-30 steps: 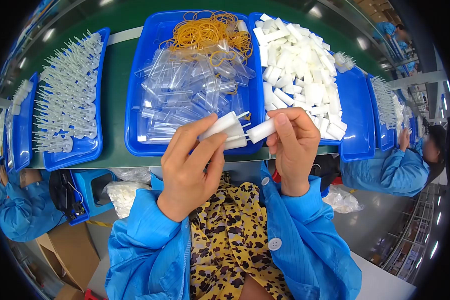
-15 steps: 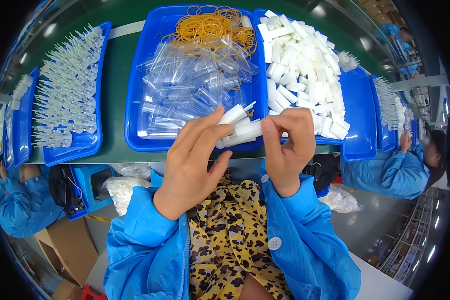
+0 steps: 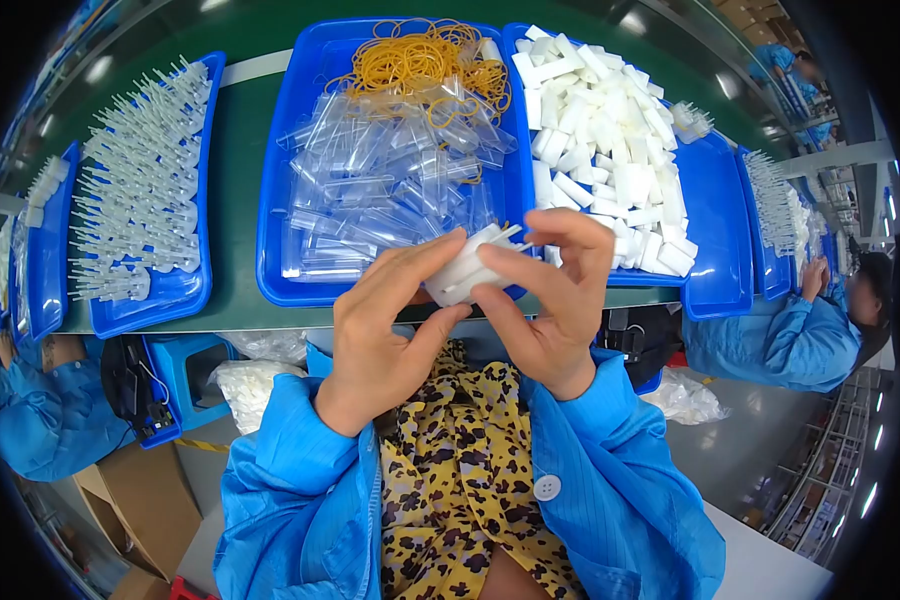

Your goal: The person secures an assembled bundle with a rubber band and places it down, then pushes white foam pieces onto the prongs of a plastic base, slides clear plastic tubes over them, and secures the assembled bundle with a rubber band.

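A bundle of white foam pieces (image 3: 462, 272) with thin pale sticks poking out at its upper right is between my two hands. My left hand (image 3: 385, 325) grips its left side, thumb below and fingers above. From the right, my right hand (image 3: 555, 310) pinches the same bundle with thumb and index finger. Just behind them is a blue tray (image 3: 273, 200) with clear plastic sleeves (image 3: 370, 190) and tan rubber bands (image 3: 415, 62). White foam pieces (image 3: 610, 130) are heaped in the tray to its right.
At left, a blue tray (image 3: 175, 300) holds rows of white pieces on sticks. Another blue tray (image 3: 715, 220) lies right of the foam heap. Co-workers in blue sit at the far right (image 3: 780, 340) and far left (image 3: 50, 425). A cardboard box (image 3: 150, 500) stands at lower left.
The separate foam piece that my right hand held a second ago has joined the bundle. My right hand has moved left and now grips the bundle from the near side.
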Motion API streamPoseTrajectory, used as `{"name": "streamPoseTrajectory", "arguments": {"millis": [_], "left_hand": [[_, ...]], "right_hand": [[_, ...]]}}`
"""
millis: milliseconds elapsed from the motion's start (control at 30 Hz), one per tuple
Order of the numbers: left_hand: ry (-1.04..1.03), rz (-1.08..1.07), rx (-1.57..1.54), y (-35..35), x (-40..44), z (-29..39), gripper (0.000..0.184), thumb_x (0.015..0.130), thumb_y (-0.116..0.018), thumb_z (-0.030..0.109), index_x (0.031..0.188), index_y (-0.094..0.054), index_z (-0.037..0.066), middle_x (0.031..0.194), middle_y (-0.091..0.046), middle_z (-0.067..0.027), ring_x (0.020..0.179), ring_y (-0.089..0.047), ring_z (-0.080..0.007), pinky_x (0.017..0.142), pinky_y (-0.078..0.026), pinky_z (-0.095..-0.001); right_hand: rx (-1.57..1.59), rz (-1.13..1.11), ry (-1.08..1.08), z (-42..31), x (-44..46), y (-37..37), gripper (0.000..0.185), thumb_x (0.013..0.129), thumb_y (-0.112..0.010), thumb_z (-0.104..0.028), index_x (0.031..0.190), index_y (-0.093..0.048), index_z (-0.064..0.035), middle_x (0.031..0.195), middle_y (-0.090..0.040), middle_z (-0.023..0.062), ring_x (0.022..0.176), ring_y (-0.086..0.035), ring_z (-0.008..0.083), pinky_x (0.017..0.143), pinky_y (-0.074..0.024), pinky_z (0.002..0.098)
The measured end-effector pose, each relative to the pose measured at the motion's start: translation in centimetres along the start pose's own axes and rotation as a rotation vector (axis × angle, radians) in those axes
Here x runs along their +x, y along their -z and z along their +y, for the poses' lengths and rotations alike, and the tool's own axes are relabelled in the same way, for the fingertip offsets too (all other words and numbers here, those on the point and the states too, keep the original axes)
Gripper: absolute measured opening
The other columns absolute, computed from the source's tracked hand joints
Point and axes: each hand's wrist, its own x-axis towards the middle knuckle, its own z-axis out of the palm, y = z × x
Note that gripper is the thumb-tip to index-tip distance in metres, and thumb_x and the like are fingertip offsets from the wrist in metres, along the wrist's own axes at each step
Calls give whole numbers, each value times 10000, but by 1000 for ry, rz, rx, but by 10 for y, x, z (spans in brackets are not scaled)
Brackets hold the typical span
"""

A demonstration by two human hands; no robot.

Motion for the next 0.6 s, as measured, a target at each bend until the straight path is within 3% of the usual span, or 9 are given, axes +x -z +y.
{"name": "streamPoseTrajectory", "arguments": {"millis": [67, 100, 167, 233, 300, 367, 467, 500, 600], "left_hand": [[65, 1, -119, -1, -1, 2, 567, 735, -684, -112, 1270, -535, 5, 1226, -589, -170, 1091, -603, -278, 867, -547, -338], [94, 36, -273, -3, -2, 3, 542, 753, -669, -117, 1265, -535, -2, 1259, -566, -166, 1132, -578, -270, 910, -532, -353], [116, 53, -419, -4, -5, 2, 518, 770, -654, -122, 1260, -536, -8, 1293, -542, -162, 1172, -554, -262, 953, -516, -368], [65, -68, -626, -4, -7, 1, 491, 791, -642, -117, 1259, -528, -24, 1337, -492, -184, 1214, -520, -279, 972, -504, -383], [28, -146, -669, -2, -6, 1, 472, 805, -628, -114, 1261, -533, -36, 1345, -476, -203, 1221, -514, -284, 977, -501, -383], [62, -144, -692, -1, -9, -1, 435, 809, -633, -102, 1234, -561, -45, 1341, -476, -208, 1216, -518, -291, 995, -490, -395], [23, -56, -512, -7, -15, 1, 409, 809, -637, -97, 1211, -597, -35, 1275, -538, -195, 1155, -561, -259, 952, -489, -345], [-25, -9, -325, -8, -17, 2, 412, 807, -639, -95, 1212, -602, -29, 1247, -561, -190, 1127, -576, -243, 926, -490, -324], [-43, 13, -321, -12, -21, 2, 401, 806, -645, -82, 1202, -610, -27, 1205, -587, -180, 1073, -591, -213, 868, -492, -289]], "right_hand": [[99, 138, -144, -5, 0, -3, 710, 666, -833, -160, 1290, -518, -39, 1254, -458, 121, 1114, -480, 273, 927, -400, 364], [97, 153, -141, -6, 2, -5, 710, 666, -833, -160, 1290, -518, -39, 1254, -458, 121, 1114, -480, 273, 927, -400, 364], [749, 58, -484, -11, 6, -8, 937, 635, -860, -217, 1399, -357, -16, 1400, -354, 137, 1255, -411, 285, 1047, -309, 393], [850, -8, -548, -12, 8, -7, 998, 642, -853, -305, 1422, -305, -9, 1436, -371, 167, 1341, -367, 278, 1087, -291, 388], [929, -288, -501, -10, 7, -6, 979, 662, -840, -288, 1423, -297, 3, 1429, -389, 170, 1334, -379, 281, 1095, -284, 389], [962, -229, -512, -17, 7, -8, 887, 690, -824, -256, 1392, -356, 18, 1399, -433, 169, 1320, -395, 271, 1080, -315, 378], [1011, -132, -583, -24, 4, -13, 525, 730, -782, -135, 1204, -596, -8, 1201, -600, 131, 1111, -574, 224, 940, -454, 333], [1010, -128, -579, -22, 0, -16, 525, 730, -782, -135, 1204, -596, -8, 1201, -600, 131, 1111, -574, 224, 940, -454, 333], [916, -72, -461, -24, -4, -22, 372, 771, -742, -81, 1120, -641, -3, 1178, -603, 143, 1081, -589, 234, 932, -456, 345]]}}
